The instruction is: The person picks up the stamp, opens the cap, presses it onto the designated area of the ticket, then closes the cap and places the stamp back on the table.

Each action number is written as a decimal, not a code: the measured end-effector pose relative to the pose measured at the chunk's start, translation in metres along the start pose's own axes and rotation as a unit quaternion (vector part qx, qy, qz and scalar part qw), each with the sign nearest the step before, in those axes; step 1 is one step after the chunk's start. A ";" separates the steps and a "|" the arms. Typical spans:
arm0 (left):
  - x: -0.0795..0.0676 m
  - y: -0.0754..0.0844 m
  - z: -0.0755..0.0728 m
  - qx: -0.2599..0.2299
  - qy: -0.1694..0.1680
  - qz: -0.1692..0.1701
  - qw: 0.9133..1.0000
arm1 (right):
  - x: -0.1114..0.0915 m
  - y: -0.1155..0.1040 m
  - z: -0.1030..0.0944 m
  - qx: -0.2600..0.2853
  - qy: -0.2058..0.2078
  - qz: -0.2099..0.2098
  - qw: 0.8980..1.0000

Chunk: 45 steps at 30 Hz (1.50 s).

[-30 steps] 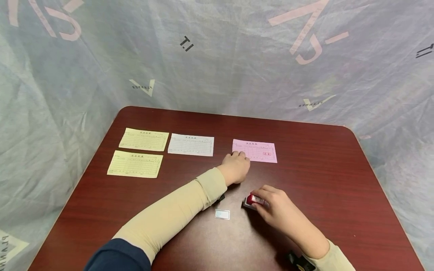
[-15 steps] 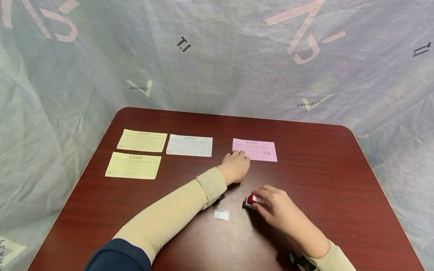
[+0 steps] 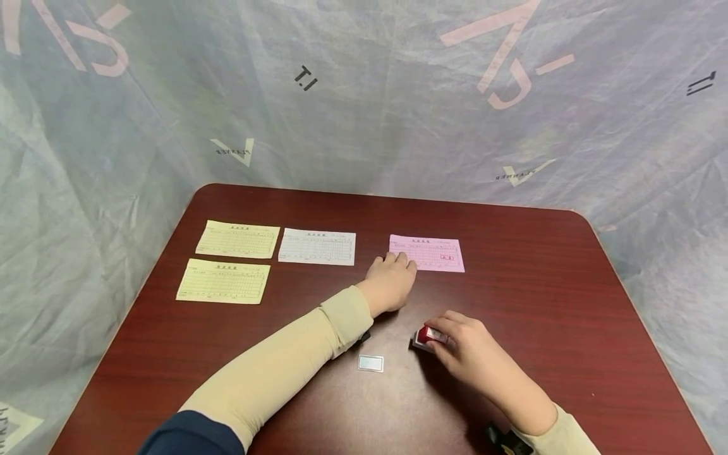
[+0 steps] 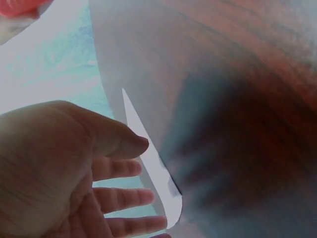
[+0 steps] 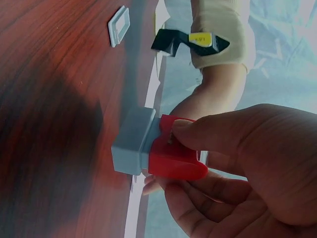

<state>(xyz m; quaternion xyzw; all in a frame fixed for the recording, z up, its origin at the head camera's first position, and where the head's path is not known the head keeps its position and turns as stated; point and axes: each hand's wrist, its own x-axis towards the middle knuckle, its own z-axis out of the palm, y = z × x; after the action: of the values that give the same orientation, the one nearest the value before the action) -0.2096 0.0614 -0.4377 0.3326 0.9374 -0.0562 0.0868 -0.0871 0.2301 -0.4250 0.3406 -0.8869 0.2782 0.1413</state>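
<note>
Near the far middle of the table, my left hand (image 3: 392,281) rests its fingertips on the near-left corner of a pink printed slip (image 3: 435,253). That slip carries a red boxed stamp mark at its right. In the left wrist view the thumb and fingers (image 4: 124,168) reach out loosely beside the paper's edge. My right hand (image 3: 463,344) grips a rubber stamp (image 5: 173,151) between thumb and fingers, by its red handle. The stamp's grey base points toward the table, just above the surface in the right wrist view. A small rectangular grey lid (image 3: 371,363) lies to its left.
A white slip (image 3: 316,247) lies left of the pink one. Farther left are two yellow slips, one at the back (image 3: 237,240) and one nearer (image 3: 224,282). The dark red table (image 3: 546,297) has a grey sheet (image 3: 364,114) hanging behind it.
The left forearm and wrist have shifted slightly left, with fingertips still on the pink slip. The right hand keeps its grip on the stamp in nearly the same place.
</note>
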 end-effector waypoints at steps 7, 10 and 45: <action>-0.024 -0.004 -0.001 -0.001 0.041 0.029 0.999 | 0.001 0.001 -0.003 -0.005 -0.004 0.010 1.000; -0.038 -0.005 -0.003 -0.007 0.056 0.044 0.997 | 0.002 0.002 -0.004 -0.006 -0.007 0.012 1.000; -0.165 0.023 0.002 -0.050 0.125 0.123 0.983 | 0.011 -0.006 0.001 0.027 0.002 0.008 1.000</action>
<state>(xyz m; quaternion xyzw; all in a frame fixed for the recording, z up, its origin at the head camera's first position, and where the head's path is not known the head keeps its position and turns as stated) -0.0688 -0.0227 -0.4077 0.4452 0.8943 0.0443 -0.0084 -0.0911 0.2202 -0.4186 0.3366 -0.8814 0.3039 0.1320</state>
